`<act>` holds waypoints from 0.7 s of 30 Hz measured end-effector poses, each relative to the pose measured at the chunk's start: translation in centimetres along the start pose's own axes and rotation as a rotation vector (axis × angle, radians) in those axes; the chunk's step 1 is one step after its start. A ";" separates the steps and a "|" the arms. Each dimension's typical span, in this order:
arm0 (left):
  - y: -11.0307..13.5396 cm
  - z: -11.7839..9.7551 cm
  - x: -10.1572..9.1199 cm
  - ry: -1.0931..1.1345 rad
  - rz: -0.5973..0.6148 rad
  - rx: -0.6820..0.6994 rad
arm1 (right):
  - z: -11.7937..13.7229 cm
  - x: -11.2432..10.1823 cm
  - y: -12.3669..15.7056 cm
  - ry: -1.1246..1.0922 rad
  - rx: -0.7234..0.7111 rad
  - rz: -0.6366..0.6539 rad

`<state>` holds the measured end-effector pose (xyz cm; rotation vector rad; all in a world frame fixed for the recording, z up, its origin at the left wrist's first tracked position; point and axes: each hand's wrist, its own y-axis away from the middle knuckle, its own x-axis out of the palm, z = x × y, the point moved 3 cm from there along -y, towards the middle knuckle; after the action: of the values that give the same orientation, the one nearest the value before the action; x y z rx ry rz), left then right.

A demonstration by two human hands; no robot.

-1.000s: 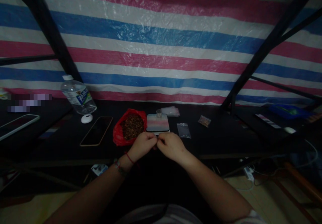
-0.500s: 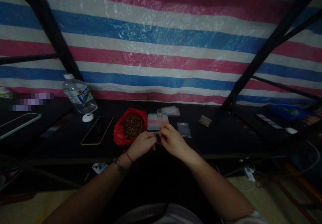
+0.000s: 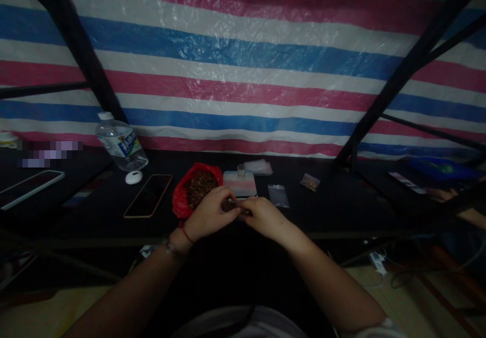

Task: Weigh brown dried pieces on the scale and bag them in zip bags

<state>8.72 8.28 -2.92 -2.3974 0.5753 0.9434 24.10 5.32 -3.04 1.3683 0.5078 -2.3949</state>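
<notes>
My left hand and my right hand meet at the table's near side, fingers closed on what looks like a small plastic bag, mostly hidden by them. Just beyond is a small flat scale with a little clear cup on its far part. Left of it lies an open red plastic bag full of brown, grain-like bits, partly behind my left hand. A flat clear zip bag rests right of the scale, and a filled zip bag lies farther right.
A stack of clear bags lies behind the scale. To the left are a phone, a white earbud case and a large bottle. Dark frame posts flank the table. Another person's hand shows at far right.
My left hand has shifted up and closed around the small bag, and my right fingers have come down to meet it. At far right, the other person's hand and forearm have come further into view.
</notes>
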 end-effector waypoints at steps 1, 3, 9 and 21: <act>0.0 0.2 -0.6 0.021 0.016 0.047 | 0.1 -0.4 0.1 -0.056 -0.043 -0.004; 0.1 1.0 -1.4 0.089 0.146 0.079 | 0.3 -1.1 0.4 -0.129 -0.117 -0.005; 0.1 3.2 -1.3 0.299 0.421 -0.085 | -0.6 -2.4 0.8 -0.218 -0.092 -0.145; -0.1 9.1 -7.5 -0.032 -0.215 -0.502 | -2.7 -3.5 0.7 -0.255 0.121 -0.462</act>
<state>-0.83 15.17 -3.31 -2.7994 0.0614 1.1295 28.11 6.38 -1.42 1.0520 0.6764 -2.9617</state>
